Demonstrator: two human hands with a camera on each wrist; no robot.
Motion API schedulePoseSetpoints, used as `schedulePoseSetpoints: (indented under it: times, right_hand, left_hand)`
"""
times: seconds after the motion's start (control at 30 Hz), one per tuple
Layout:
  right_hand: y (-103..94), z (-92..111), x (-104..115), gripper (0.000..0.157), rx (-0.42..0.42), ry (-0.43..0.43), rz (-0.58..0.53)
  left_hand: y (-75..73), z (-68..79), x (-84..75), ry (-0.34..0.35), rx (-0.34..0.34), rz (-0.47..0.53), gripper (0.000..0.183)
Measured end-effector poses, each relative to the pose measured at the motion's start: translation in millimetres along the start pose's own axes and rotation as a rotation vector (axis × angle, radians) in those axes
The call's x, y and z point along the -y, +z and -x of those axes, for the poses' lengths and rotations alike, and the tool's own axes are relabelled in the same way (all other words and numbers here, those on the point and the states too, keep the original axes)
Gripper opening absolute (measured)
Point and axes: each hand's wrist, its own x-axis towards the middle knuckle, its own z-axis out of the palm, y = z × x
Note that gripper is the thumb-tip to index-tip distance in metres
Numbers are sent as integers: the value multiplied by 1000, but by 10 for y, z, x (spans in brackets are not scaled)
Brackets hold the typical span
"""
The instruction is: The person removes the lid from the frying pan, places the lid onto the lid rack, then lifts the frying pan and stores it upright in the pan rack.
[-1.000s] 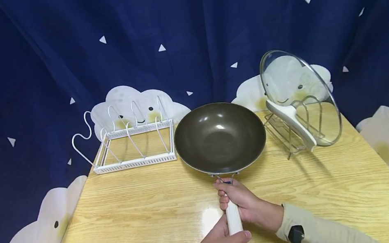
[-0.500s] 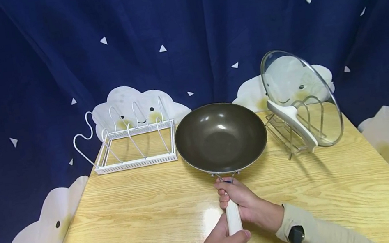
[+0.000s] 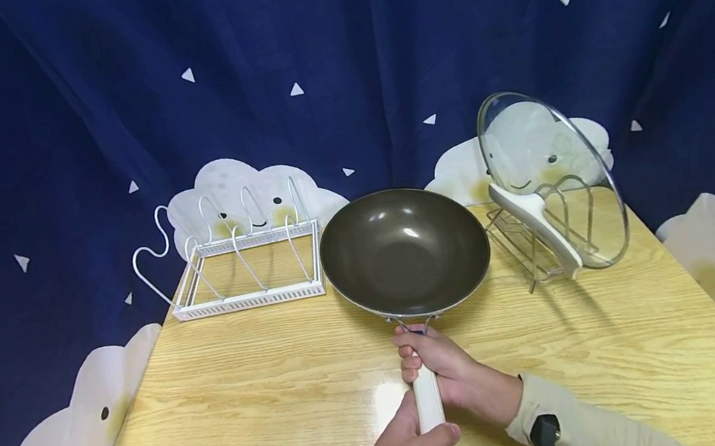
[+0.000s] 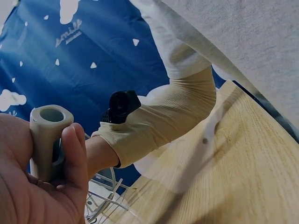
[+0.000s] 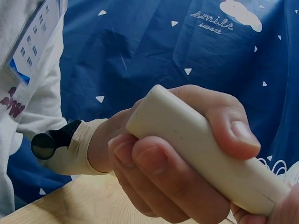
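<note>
Going left to right: there's a white rack [image 3: 250,300] at the back left of the wooden table [image 3: 229,386], with loopy wire dividers sticking up along both long sides. Its right end sits right beside the wok [image 3: 404,262], which is dark inside and has its bowl in the middle of the head view, opening facing up and tipped toward the camera. The wok's left rim overlaps the corner of the rack from up here — can't tell if they actually touch. I also can't tell whether the bowl rests on the wood.

Just right of the wok is a metal wire stand [image 3: 534,267] with a glass lid [image 3: 548,143] leaning in it at a slant. The lid's white grip [image 3: 538,219] faces the wok side, so that's the nearest thing on the right. Behind everything hangs a navy curtain [image 3: 332,43] with white triangles and smiley clouds.

Now the grip: both hands are on the wok's off-white handle [image 3: 429,400]. The left hand [image 3: 403,441] is wrapped round the end with the hanging hole, thumb over the top. The right hand [image 3: 446,364] is closed round the front part, near the bowl, and hides some of it. Beige sleeve [image 3: 579,409] on that right arm, black gadget [image 3: 543,434] at the wrist.
</note>
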Motion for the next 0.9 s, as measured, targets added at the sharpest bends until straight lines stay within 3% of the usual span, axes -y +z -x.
schedulePoseSetpoints:
  times: [0.27,0.5,0.63,0.9]
  right_hand:
    - [42,27,13,14,18,7,-37]
    - [62,66,6,12,27,32,-44]
    - [84,84,10,12,41,38,-64]
    - [157,125,48,13,75,42,-92]
  left_hand:
    - [-8,23,-53,2,-62,-127,62]
    - [5,108,-75,-25,-52,-67,55]
    - [2,141,-117,-54,-64,-85,53]
    - [6,220,-231,-31,-111,-297,49]
